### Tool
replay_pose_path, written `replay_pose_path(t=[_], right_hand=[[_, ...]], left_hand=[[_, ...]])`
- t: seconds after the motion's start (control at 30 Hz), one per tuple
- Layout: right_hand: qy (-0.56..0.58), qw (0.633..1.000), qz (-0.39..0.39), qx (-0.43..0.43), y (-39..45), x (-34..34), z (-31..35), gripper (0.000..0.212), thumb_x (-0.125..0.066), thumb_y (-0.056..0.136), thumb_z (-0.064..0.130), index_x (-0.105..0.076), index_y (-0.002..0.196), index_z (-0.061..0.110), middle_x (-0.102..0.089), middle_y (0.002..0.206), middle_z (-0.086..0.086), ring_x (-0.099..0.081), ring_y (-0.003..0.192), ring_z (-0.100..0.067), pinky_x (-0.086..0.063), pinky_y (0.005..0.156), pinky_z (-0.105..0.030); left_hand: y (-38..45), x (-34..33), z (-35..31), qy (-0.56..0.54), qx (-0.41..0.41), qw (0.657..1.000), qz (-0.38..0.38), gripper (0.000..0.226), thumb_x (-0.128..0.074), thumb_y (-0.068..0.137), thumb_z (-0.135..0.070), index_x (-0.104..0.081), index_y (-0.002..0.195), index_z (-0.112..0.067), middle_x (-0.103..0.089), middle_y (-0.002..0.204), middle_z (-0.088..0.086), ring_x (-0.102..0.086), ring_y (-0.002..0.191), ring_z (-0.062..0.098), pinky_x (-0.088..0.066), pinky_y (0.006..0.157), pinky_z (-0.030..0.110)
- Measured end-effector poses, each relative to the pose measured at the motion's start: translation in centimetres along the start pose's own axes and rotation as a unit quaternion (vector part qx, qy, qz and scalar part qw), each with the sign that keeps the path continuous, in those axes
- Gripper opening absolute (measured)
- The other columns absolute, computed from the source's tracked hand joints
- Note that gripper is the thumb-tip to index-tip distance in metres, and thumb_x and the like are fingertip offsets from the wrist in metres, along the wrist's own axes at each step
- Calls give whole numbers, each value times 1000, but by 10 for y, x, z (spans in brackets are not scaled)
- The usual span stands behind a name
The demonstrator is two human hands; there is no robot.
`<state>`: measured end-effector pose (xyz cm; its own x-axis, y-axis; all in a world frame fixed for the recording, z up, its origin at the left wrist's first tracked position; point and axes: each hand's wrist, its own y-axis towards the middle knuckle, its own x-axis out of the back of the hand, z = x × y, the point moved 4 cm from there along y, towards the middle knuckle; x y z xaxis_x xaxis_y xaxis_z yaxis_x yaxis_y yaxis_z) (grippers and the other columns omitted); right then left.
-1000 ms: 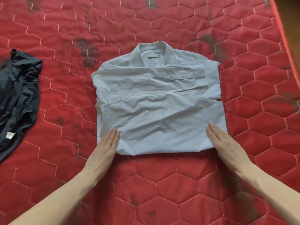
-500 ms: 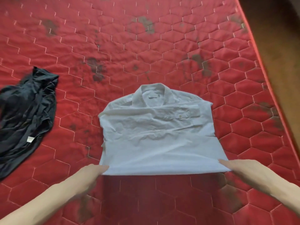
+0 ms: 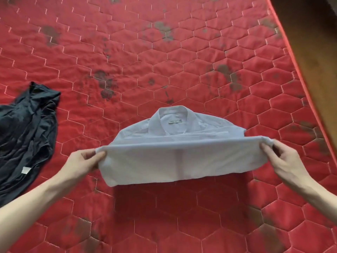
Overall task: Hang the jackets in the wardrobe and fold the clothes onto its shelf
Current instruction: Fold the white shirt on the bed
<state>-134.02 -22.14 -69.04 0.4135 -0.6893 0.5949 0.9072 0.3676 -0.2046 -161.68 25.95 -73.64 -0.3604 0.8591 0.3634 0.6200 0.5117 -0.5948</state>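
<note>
Pinching the white shirt [image 3: 182, 157] at both ends of its raised fold, left hand [image 3: 83, 162] and right hand [image 3: 281, 157] level; collar half apparently resting on the red mattress [image 3: 164, 61], dark garment [image 3: 23, 136] lying well apart.

2 bare forearms and hands, left hand [image 3: 83, 161] and right hand [image 3: 284, 159]; no sleeves, rings or watch visible.
</note>
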Motion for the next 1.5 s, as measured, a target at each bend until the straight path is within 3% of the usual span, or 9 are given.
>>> replay_pose_path(t=[0.13,0.2,0.33,0.43,0.8,0.97,1.1,1.3,1.5], right_hand=[[-36,996,-85,-8,49,-26,1,29,-44,111,33,-51,83,36,-52,68,14,-48,63,-5,-40,63,-25],[-80,990,-113,-5,74,-40,1,24,-40,113,35,-50,92,28,-51,69,5,-51,64,-17,-42,64,-43],[-145,982,-119,-9,125,-64,-14,29,-36,112,37,-56,116,17,-66,82,-20,-62,79,-48,-46,70,-53],[-209,972,-107,-22,155,-77,-33,34,-33,109,42,-55,121,19,-68,90,-31,-63,85,-54,-44,71,-52],[-300,948,-92,-55,207,-105,-65,31,-35,110,40,-53,115,14,-64,95,-31,-61,92,-54,-37,74,-48],[-253,948,-177,80,192,-111,-41,42,-40,109,31,-51,146,16,-55,139,-15,-50,125,-36,-36,106,-44],[-216,941,-68,252,142,-171,1,45,-40,109,17,-47,152,4,-46,158,-16,-40,149,-30,-26,124,-37],[-326,898,45,291,95,-274,5,56,-37,108,36,-35,162,19,-27,171,-6,-21,159,-27,-22,126,-50],[-374,898,57,224,126,-244,-39,66,-30,106,54,-23,166,25,-16,174,2,-11,161,-24,-10,127,-49]], left_hand=[[36,-10,-13,42,-80,990,-107,30,-52,109,-31,-69,91,-15,-66,82,6,-57,77,14,-47,73,38],[47,-21,-25,75,-120,976,-165,32,-43,112,-29,-52,84,-16,-51,75,1,-45,67,10,-38,66,38],[74,-36,-31,131,-121,951,-252,22,-36,112,-33,-47,96,-23,-57,71,4,-53,66,26,-36,64,47],[104,-40,-22,162,-114,944,-262,24,-36,112,-37,-51,102,-21,-59,70,8,-54,69,40,-42,66,51],[176,-45,-11,182,-131,948,-228,32,-38,111,-32,-39,84,-14,-42,64,2,-38,63,28,-32,65,46],[152,-53,-37,261,-250,893,-268,21,-45,109,-25,-55,119,-9,-60,107,11,-54,97,31,-41,83,43],[108,-125,-51,364,-442,811,-115,38,-49,102,-19,-62,133,-2,-62,136,18,-53,127,35,-39,109,50],[100,-226,-20,470,-370,799,-55,63,-41,103,-37,-40,157,-6,-27,170,14,-19,159,35,-19,127,57],[145,-176,10,489,-346,799,-50,68,-31,107,-47,-22,166,-16,-9,175,8,-2,162,29,-8,129,58]])
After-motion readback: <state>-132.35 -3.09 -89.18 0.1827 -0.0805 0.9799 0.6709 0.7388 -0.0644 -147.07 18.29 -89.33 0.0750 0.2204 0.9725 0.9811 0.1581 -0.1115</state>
